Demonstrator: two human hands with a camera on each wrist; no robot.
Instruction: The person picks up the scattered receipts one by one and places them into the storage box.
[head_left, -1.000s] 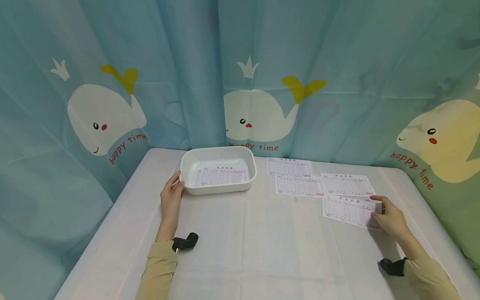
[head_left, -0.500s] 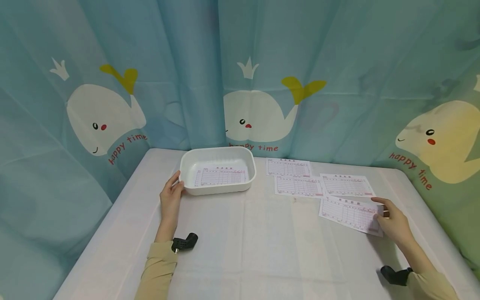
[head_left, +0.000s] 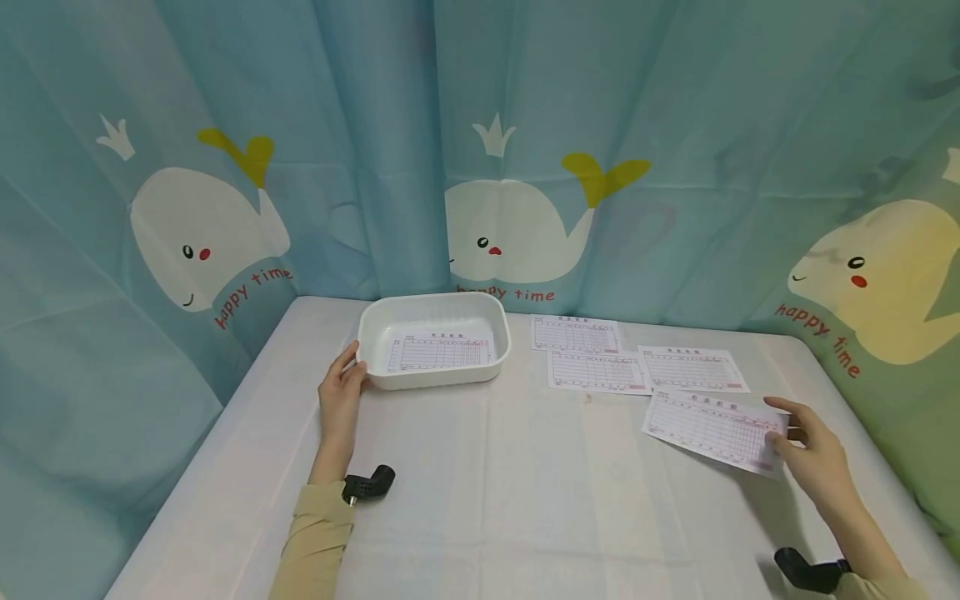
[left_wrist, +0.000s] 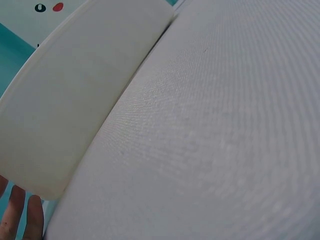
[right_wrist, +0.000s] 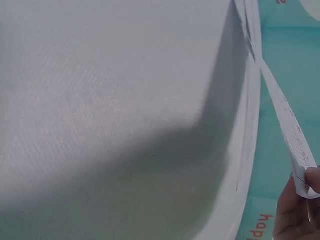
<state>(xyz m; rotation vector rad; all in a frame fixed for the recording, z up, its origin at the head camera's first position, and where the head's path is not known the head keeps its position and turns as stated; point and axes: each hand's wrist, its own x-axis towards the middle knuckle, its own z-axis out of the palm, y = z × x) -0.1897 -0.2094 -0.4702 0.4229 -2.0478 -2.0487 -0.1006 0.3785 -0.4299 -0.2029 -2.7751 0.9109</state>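
Observation:
My right hand (head_left: pixel 813 450) pinches the right end of a printed paper form (head_left: pixel 712 429) between thumb and fingers. In the right wrist view that form (right_wrist: pixel 287 120) is seen nearly edge-on, its gripped end raised off the table. My left hand (head_left: pixel 342 400) rests against the left front corner of a white plastic tray (head_left: pixel 435 381), fingers fairly straight along its outside. From the left wrist, the fingers (left_wrist: pixel 34 217) show past the end of the tray wall (left_wrist: pixel 75 90). Another printed form (head_left: pixel 441 352) lies inside the tray.
Three more forms lie flat at the back right: one (head_left: pixel 576 334) near the curtain, one (head_left: pixel 598 372) in front of it, one (head_left: pixel 693 369) farther right. A white cloth covers the table (head_left: pixel 525 492). A whale-print curtain (head_left: pixel 390 150) closes off the back and sides.
My right hand has drawn back to the right and lifted the right end of the front form, which tilts up and shifts slightly right. The left hand and the tray stay put.

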